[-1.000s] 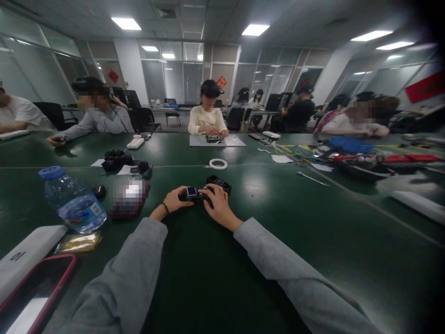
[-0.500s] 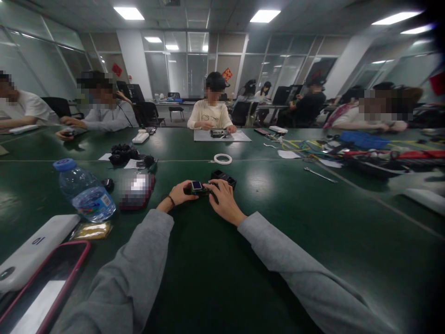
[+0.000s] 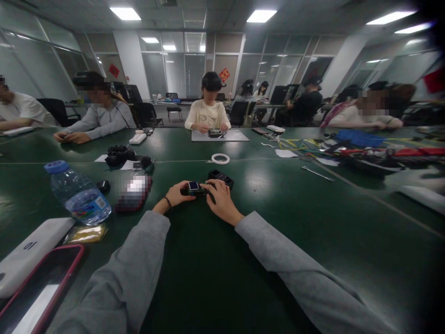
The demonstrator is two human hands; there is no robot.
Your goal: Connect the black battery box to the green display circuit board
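Note:
A small dark electronic device with a square screen (image 3: 193, 186) lies between my hands on the green table. My left hand (image 3: 177, 194) is closed round its left side, thumb in front and fingers behind. From the right, my right hand (image 3: 222, 200) reaches over it, the fingers bent and touching its right part; what the fingertips press on is too small to make out. Just behind my right hand sits a black open case (image 3: 222, 177), partly covered by the fingers.
To the left stand a water bottle (image 3: 79, 197), a phone in a red case (image 3: 45, 287), a white power bank (image 3: 33, 250) and a gold packet (image 3: 86, 233). A white ring (image 3: 220, 159) lies ahead. A wrench (image 3: 317, 173) and tangled cables are at right. Several people sit around.
The view has shifted slightly, so most things appear a little further left. Both hands stay on the device in nearly the same pose.

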